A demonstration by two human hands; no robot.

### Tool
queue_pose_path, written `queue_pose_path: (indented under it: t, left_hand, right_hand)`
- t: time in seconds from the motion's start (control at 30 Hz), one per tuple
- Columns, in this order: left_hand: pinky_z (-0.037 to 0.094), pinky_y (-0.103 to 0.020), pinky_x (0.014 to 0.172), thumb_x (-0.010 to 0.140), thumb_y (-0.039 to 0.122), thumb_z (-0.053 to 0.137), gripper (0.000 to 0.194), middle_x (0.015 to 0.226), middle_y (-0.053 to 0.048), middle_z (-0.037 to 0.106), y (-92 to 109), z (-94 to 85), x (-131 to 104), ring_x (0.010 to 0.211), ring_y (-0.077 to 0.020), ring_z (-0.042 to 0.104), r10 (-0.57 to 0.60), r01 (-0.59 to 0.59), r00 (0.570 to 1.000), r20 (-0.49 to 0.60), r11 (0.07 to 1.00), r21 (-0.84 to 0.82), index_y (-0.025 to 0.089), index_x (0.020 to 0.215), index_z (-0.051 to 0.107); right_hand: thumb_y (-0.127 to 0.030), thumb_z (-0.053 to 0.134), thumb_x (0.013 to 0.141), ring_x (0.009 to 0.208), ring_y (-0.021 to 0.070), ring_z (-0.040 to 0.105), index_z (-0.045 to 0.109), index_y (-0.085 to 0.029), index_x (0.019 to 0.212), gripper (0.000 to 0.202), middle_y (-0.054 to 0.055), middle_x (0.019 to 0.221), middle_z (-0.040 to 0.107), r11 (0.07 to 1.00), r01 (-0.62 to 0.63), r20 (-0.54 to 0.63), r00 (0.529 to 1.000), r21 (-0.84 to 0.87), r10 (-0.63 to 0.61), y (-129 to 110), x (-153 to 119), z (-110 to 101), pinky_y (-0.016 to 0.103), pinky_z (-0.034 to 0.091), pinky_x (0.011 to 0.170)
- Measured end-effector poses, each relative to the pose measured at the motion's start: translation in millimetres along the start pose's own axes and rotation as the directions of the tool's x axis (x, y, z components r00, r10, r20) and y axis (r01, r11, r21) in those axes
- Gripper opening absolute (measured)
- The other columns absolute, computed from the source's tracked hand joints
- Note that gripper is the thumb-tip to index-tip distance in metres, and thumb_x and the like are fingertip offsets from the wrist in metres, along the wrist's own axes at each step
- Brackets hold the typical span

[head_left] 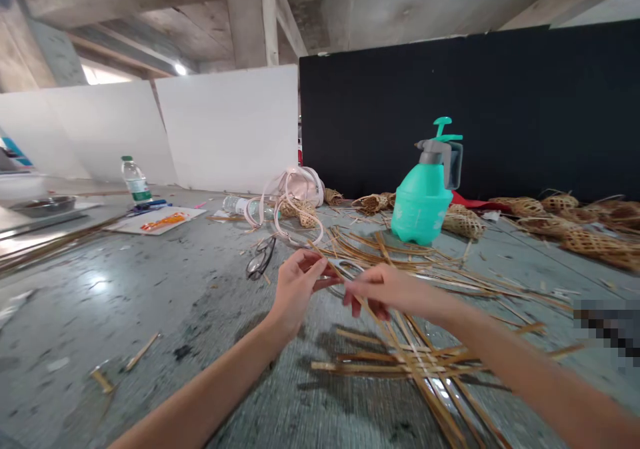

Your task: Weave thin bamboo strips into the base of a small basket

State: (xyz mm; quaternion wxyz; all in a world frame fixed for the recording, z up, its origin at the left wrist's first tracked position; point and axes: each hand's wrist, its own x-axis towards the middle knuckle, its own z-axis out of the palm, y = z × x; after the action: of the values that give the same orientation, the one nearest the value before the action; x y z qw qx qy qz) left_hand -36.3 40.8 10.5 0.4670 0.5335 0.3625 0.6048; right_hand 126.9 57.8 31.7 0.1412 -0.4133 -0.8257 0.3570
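Note:
My left hand pinches a thin bamboo strip near its upper end, left of centre. Close beside it on the right, my right hand has its fingers closed on the same strip. From there the strip slants down toward a loose lattice of crossed bamboo strips on the grey table. Part of the lattice lies under my right forearm. More loose strips are spread behind my hands.
A teal spray bottle stands behind my right hand. Eyeglasses, a pale bag and woven pieces lie further back. At the left are a water bottle, a paper and a metal bowl.

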Motion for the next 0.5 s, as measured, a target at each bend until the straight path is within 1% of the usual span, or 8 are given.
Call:
queue_pose_path:
  t: [0.1,0.2,0.23,0.27,0.3,0.33,0.4,0.5]
  left_hand:
    - [0.051,-0.034,0.070,0.078,0.030,0.053,0.014,0.076,-0.003,0.058,-3,4.2,-6,0.074,-0.0175,0.059,0.050,-0.063,0.995,0.087,0.987,0.148,0.016,0.078,0.052]
    - [0.043,-0.039,0.087,0.068,0.023,0.065,0.017,0.087,-0.004,0.063,0,14.5,-25,0.090,-0.0222,0.057,0.067,-0.157,0.956,0.287,0.939,0.306,0.018,0.083,0.060]
    - [0.038,-0.039,0.094,0.064,0.017,0.069,0.027,0.097,-0.006,0.063,2,18.6,-33,0.099,-0.0238,0.054,0.058,-0.218,0.912,0.405,0.907,0.360,0.018,0.090,0.061]
    - [0.035,-0.039,0.097,0.070,0.017,0.064,0.034,0.110,-0.008,0.059,4,22.5,-41,0.108,-0.0239,0.049,0.027,-0.411,0.784,0.621,0.771,0.487,0.018,0.104,0.057]
    - [0.031,-0.039,0.099,0.075,0.016,0.060,0.038,0.118,-0.008,0.055,6,25.9,-47,0.113,-0.0232,0.046,-0.050,-0.568,0.661,0.749,0.620,0.542,0.018,0.112,0.052]
    - [0.024,-0.042,0.103,0.079,0.020,0.058,0.038,0.125,-0.009,0.050,7,28.4,-52,0.117,-0.0239,0.042,-0.106,-0.675,0.586,0.803,0.483,0.557,0.018,0.115,0.050]
    - [0.019,-0.043,0.105,0.086,0.014,0.046,0.029,0.121,-0.010,0.053,9,30.4,-56,0.115,-0.0223,0.045,-0.140,-0.784,0.532,0.835,0.290,0.549,0.015,0.115,0.049]
    - [0.028,-0.038,0.100,0.082,0.008,0.046,0.032,0.111,-0.008,0.060,13,26.8,-52,0.103,-0.0195,0.053,-0.194,-0.812,0.497,0.846,0.240,0.532,0.017,0.112,0.051]
  right_hand:
    - [-0.045,0.051,0.080,0.046,0.0080,0.049,0.058,-0.016,0.068,0.032,0.000,0.060,0.062,0.999,-0.022,-0.023,0.999,0.036,0.023,8,-36,-8,0.019,0.039,0.043]
    - [-0.043,0.036,0.088,0.048,0.0097,0.047,0.057,-0.018,0.076,0.034,0.000,0.056,0.056,0.995,-0.097,-0.207,0.974,-0.008,0.094,25,-68,-29,0.022,0.036,0.047]
    - [-0.042,0.031,0.089,0.047,0.0106,0.047,0.057,-0.018,0.082,0.037,0.000,0.055,0.055,0.991,-0.129,-0.240,0.963,-0.024,0.119,32,-76,-36,0.022,0.036,0.047]
    - [-0.041,0.028,0.090,0.046,0.0111,0.047,0.058,-0.018,0.086,0.038,0.001,0.056,0.056,0.986,-0.158,-0.254,0.957,-0.045,0.142,39,-83,-41,0.023,0.036,0.047]
    - [-0.039,0.028,0.089,0.045,0.0113,0.047,0.059,-0.018,0.087,0.037,0.002,0.059,0.057,0.980,-0.187,-0.260,0.952,-0.073,0.162,45,-89,-45,0.024,0.035,0.045]
    - [-0.037,0.032,0.088,0.046,0.0122,0.048,0.060,-0.018,0.085,0.034,0.003,0.063,0.059,0.972,-0.207,-0.261,0.950,-0.108,0.173,52,-93,-46,0.025,0.035,0.046]
    - [-0.031,0.043,0.082,0.055,0.0153,0.052,0.063,-0.019,0.078,0.024,0.004,0.071,0.062,0.955,-0.231,-0.271,0.946,-0.188,0.176,62,-98,-42,0.027,0.036,0.052]
    - [-0.023,0.053,0.072,0.069,0.0202,0.054,0.066,-0.020,0.069,0.014,0.004,0.075,0.064,0.931,-0.239,-0.277,0.947,-0.274,0.162,70,-99,-30,0.030,0.035,0.061]
